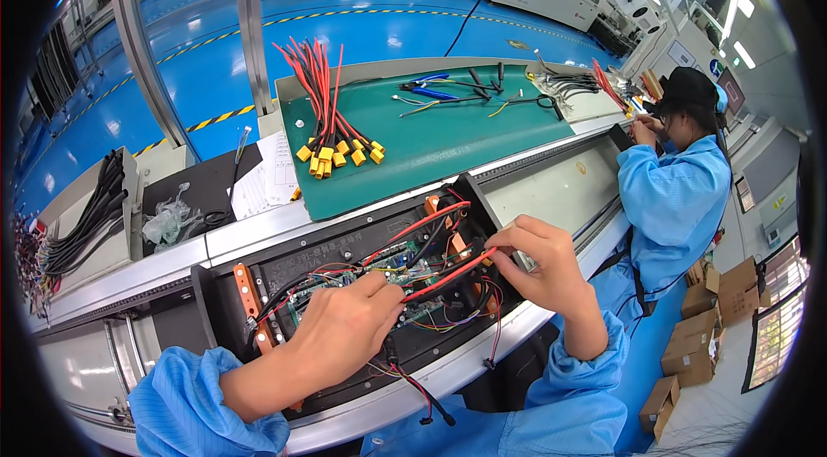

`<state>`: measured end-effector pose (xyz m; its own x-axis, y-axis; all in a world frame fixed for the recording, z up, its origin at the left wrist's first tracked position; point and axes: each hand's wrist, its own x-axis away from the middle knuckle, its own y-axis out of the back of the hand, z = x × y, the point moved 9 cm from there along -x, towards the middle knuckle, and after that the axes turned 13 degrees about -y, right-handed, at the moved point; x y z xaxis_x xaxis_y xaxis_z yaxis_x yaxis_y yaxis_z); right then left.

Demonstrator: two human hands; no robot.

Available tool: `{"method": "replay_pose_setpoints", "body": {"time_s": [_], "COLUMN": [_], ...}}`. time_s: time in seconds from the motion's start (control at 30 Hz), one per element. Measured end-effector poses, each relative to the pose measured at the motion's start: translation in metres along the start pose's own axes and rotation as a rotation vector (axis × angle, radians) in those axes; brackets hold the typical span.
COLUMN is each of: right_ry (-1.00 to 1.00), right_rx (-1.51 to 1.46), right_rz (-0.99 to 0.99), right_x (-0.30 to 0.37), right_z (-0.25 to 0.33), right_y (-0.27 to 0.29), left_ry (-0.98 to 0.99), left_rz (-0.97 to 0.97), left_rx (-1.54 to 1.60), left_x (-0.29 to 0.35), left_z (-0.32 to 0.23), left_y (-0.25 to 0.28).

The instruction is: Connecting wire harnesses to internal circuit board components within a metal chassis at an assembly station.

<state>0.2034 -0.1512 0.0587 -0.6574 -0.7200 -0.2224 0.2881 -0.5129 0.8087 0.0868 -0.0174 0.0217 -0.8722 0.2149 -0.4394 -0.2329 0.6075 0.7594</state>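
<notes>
Between my two hands stretches a thick red cable [450, 275], with a black cable close beside it. My right hand [543, 263] pinches the red and black cables at their right end. My left hand [345, 323] is closed at the red cable's left end, low over a green circuit board [306, 306]; its fingertips are partly hidden. The board lies in a black fixture tray [301, 261] with orange blocks [251, 293] at its ends. Another red cable [422, 223] arches over the board's far side. Thin coloured wires [426, 397] hang over the tray's near edge.
On a green mat [431, 143] beyond the rail lie red cables with yellow connectors [326, 160] and blue-handled pliers [435, 93]. At left, a box holds black cables [90, 216], beside a clear plastic bag [170, 220]. A co-worker in blue [676, 190] works along the line at right.
</notes>
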Motion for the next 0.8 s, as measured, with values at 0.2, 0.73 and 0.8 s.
{"method": "replay_pose_setpoints", "body": {"time_s": [0.2,0.73,0.8], "right_ry": [0.100,0.152,0.182], "right_rx": [0.155,-0.078,-0.143], "right_rz": [0.023,-0.092,-0.028], "right_x": [0.000,0.030,0.039], "right_z": [0.000,0.055,0.069], "right_y": [-0.006,0.024,0.022], "left_ry": [-0.008,0.071,0.192], "left_rz": [0.010,-0.155,-0.196], "left_rx": [0.000,-0.144,-0.109], "left_x": [-0.001,0.058,0.080], "left_z": [-0.001,-0.005,0.000], "left_y": [-0.001,0.069,0.091]}}
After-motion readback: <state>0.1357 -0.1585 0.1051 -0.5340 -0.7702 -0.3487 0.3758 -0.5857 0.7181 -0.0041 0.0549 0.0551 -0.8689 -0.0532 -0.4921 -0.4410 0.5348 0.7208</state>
